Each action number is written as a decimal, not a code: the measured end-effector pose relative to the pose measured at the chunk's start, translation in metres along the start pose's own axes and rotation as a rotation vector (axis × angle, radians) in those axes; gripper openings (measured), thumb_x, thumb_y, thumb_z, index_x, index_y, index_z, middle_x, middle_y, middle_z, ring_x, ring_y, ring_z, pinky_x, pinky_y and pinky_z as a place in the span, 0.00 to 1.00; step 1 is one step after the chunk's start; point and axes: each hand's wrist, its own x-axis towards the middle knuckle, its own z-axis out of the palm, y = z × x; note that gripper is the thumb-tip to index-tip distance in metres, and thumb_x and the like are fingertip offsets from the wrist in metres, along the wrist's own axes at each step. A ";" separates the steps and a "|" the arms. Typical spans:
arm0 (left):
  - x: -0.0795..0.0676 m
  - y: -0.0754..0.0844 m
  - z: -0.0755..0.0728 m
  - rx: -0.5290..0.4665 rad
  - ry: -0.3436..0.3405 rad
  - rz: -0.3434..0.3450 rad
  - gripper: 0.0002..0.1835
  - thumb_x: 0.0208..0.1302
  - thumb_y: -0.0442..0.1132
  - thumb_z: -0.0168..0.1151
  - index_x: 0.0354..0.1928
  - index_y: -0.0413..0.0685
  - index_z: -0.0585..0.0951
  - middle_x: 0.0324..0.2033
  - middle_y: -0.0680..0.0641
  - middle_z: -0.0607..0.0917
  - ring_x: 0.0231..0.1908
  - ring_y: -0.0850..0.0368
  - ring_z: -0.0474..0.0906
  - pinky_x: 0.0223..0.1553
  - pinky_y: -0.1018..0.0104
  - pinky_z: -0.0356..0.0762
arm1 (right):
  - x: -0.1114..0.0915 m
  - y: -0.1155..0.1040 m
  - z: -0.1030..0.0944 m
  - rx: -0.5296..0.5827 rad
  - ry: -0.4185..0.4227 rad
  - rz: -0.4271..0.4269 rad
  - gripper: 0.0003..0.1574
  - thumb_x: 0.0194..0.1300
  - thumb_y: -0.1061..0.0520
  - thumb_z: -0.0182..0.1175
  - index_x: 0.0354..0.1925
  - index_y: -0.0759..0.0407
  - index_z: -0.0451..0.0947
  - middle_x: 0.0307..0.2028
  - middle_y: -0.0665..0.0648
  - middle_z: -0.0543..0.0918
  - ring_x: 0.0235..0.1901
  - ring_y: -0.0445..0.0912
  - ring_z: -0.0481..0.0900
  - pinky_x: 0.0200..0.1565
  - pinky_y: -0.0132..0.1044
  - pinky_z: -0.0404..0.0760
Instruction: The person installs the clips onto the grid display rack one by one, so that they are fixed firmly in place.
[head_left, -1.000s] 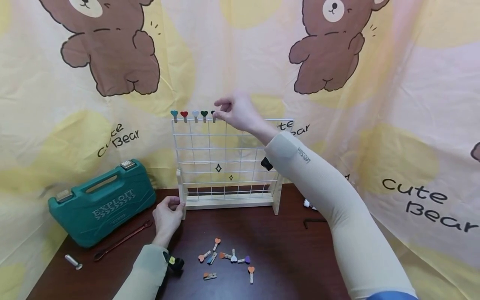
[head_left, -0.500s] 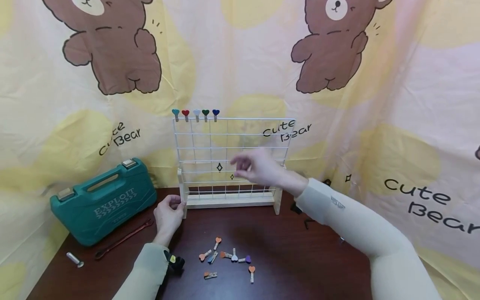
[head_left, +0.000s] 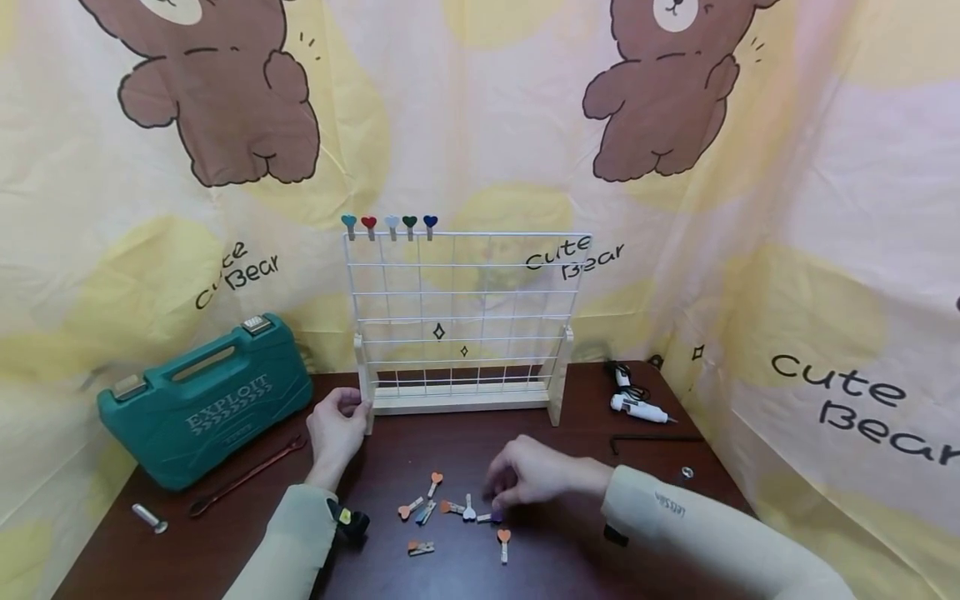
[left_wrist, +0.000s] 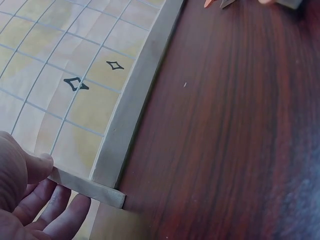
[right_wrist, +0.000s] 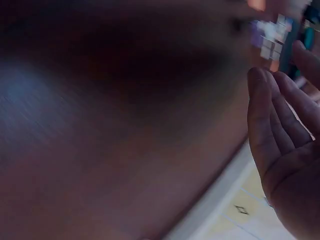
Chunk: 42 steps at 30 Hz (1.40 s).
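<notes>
A white wire grid rack on a wooden stand (head_left: 461, 403) stands upright at the back of the table. Along its top wire is a row of heart clothespins: teal (head_left: 348, 222), red, pale, green and dark blue (head_left: 431, 222). My left hand (head_left: 335, 427) grips the stand's left side post, thumb on one face and fingers on the other in the left wrist view. Just over a purple heart clothespin (head_left: 491, 517) hovers my right hand (head_left: 536, 475), fingers loosely bent, thumb apart. Beside it lie a pale blue clothespin (head_left: 468, 509) and several orange ones, including one nearer me (head_left: 504, 545).
On the left are a green tool case (head_left: 217, 408), a red wrench (head_left: 247, 479) and a bolt (head_left: 148, 518). A white glue gun (head_left: 639, 408), a black hex key (head_left: 652, 438) and a nut (head_left: 687, 473) lie on the right. A bear-print curtain hangs behind the rack.
My right hand has let go of the dark blue clothespin on the top wire and come down to the loose clothespins on the table. The left hand has stayed at the post.
</notes>
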 end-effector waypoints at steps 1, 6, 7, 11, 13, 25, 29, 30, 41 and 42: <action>0.000 0.000 0.000 0.000 -0.001 0.000 0.08 0.67 0.39 0.73 0.46 0.47 0.87 0.41 0.44 0.91 0.42 0.49 0.88 0.44 0.54 0.77 | -0.001 0.004 0.007 0.002 -0.009 0.003 0.09 0.64 0.55 0.77 0.43 0.52 0.92 0.30 0.36 0.87 0.30 0.28 0.82 0.33 0.25 0.80; -0.001 0.001 -0.001 -0.002 0.011 -0.002 0.08 0.67 0.38 0.74 0.45 0.46 0.87 0.40 0.43 0.91 0.41 0.48 0.88 0.43 0.54 0.77 | -0.003 0.013 0.027 -0.017 0.007 -0.009 0.08 0.62 0.55 0.79 0.41 0.49 0.93 0.31 0.36 0.85 0.30 0.26 0.79 0.34 0.23 0.78; -0.001 0.000 -0.001 0.000 0.013 -0.003 0.08 0.67 0.38 0.74 0.45 0.46 0.87 0.40 0.43 0.91 0.41 0.48 0.88 0.43 0.54 0.77 | -0.003 0.013 0.028 -0.015 0.013 -0.012 0.08 0.61 0.56 0.79 0.40 0.49 0.94 0.31 0.37 0.85 0.30 0.26 0.79 0.34 0.23 0.78; 0.000 0.001 0.000 0.004 0.011 0.001 0.08 0.67 0.39 0.74 0.45 0.47 0.87 0.40 0.44 0.91 0.41 0.49 0.88 0.44 0.54 0.78 | -0.003 0.014 0.031 -0.031 0.015 -0.028 0.07 0.60 0.58 0.79 0.37 0.47 0.94 0.31 0.38 0.85 0.30 0.26 0.78 0.32 0.22 0.78; 0.001 0.001 0.000 0.003 0.007 0.007 0.09 0.67 0.39 0.74 0.46 0.47 0.87 0.40 0.44 0.91 0.41 0.49 0.88 0.43 0.54 0.78 | -0.004 0.013 0.027 -0.020 0.000 -0.023 0.06 0.60 0.59 0.79 0.36 0.48 0.93 0.31 0.38 0.85 0.30 0.27 0.79 0.32 0.23 0.78; 0.000 0.003 -0.001 -0.001 0.020 0.017 0.09 0.66 0.38 0.74 0.45 0.46 0.87 0.39 0.43 0.91 0.40 0.48 0.88 0.44 0.54 0.75 | 0.010 -0.023 -0.087 0.018 0.201 0.024 0.06 0.64 0.65 0.73 0.39 0.54 0.90 0.32 0.44 0.90 0.31 0.36 0.87 0.36 0.33 0.85; 0.000 0.003 -0.001 0.002 0.015 0.010 0.09 0.66 0.39 0.74 0.45 0.46 0.87 0.39 0.43 0.91 0.40 0.48 0.88 0.43 0.54 0.76 | 0.024 -0.052 -0.147 -0.019 0.313 -0.003 0.09 0.69 0.65 0.70 0.47 0.59 0.91 0.39 0.49 0.92 0.37 0.45 0.89 0.38 0.35 0.86; 0.000 0.003 -0.001 0.002 0.014 0.007 0.09 0.66 0.39 0.74 0.45 0.46 0.87 0.39 0.43 0.91 0.40 0.48 0.88 0.43 0.55 0.77 | 0.028 -0.060 -0.162 -0.043 0.347 -0.016 0.10 0.69 0.65 0.69 0.48 0.59 0.90 0.40 0.50 0.92 0.35 0.47 0.89 0.35 0.36 0.86; -0.001 0.003 0.001 0.003 0.004 -0.013 0.09 0.67 0.38 0.74 0.46 0.46 0.87 0.42 0.43 0.91 0.42 0.48 0.88 0.44 0.53 0.79 | 0.083 -0.132 -0.289 -0.187 0.562 0.030 0.08 0.72 0.66 0.66 0.44 0.62 0.91 0.39 0.58 0.86 0.40 0.49 0.83 0.45 0.39 0.80; -0.001 0.003 0.001 0.003 0.006 -0.011 0.09 0.67 0.38 0.74 0.47 0.46 0.87 0.42 0.43 0.91 0.42 0.48 0.88 0.44 0.52 0.80 | 0.088 -0.136 -0.295 -0.218 0.571 0.026 0.08 0.72 0.66 0.66 0.44 0.62 0.92 0.40 0.59 0.87 0.41 0.49 0.84 0.46 0.39 0.80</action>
